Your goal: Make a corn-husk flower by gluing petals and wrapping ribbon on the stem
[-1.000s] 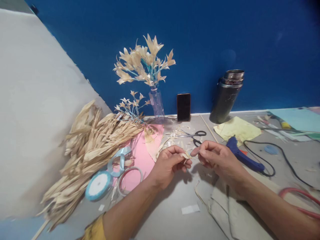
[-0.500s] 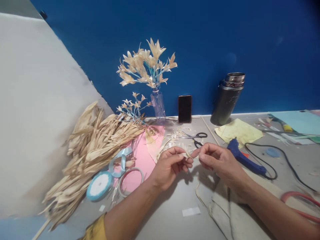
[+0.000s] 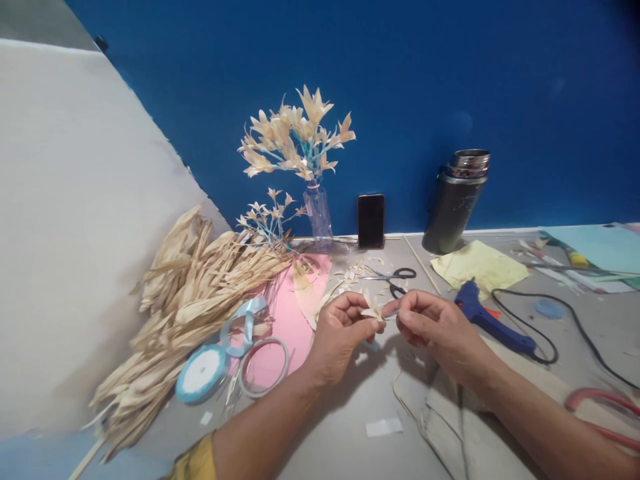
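A small husk flower [image 3: 373, 310] is pinched by the closed fingers of left hand [image 3: 340, 333] and right hand [image 3: 434, 325] above the middle of the table [image 3: 345, 420], turned more upright than before.

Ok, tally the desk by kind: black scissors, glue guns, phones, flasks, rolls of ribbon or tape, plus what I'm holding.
Black scissors: 1
Glue gun: 1
Phone: 1
Flask: 1
Rolls: 2, ribbon spool and tape ring
Small husk piece, pinched between left hand and right hand: 1
Total: 7
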`<state>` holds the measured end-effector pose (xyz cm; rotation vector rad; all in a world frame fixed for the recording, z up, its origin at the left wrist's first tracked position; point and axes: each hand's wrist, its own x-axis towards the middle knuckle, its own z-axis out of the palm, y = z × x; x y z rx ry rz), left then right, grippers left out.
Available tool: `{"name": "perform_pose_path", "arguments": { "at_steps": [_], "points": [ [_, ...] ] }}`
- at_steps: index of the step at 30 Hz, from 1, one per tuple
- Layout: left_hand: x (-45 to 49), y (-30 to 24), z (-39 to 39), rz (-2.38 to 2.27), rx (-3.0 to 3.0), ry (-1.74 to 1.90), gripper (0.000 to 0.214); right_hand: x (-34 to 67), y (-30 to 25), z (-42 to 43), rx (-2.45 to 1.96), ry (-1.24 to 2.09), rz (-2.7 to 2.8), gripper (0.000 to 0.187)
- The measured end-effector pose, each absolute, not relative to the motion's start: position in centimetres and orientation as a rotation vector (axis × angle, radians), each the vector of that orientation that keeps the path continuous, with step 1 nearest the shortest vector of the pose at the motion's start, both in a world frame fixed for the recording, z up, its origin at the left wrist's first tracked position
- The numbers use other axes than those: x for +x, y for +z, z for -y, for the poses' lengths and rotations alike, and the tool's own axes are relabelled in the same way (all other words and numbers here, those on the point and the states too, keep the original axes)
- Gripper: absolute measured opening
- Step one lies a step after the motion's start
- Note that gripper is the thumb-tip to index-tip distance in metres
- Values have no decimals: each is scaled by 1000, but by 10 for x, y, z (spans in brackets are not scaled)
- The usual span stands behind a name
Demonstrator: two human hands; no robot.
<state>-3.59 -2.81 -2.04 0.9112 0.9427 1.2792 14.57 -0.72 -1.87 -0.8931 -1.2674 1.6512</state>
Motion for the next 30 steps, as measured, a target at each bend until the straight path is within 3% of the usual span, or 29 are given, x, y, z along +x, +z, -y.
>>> {"name": "perform_pose_path", "arguments": {
  "at_steps": [10,14,30],
  "points": [
    [-31,-15,31,-1120,964,1359,28,141,-18,12,-832,1662,1231,36],
    [-32,-14,33,-1218,1132,1329,12,140,-20,11,-836,1651,1221,36],
    [-28,-13,33,-1573,1345,1431,12,128,-27,13,-991,1580,1298,35]
  ]
}}
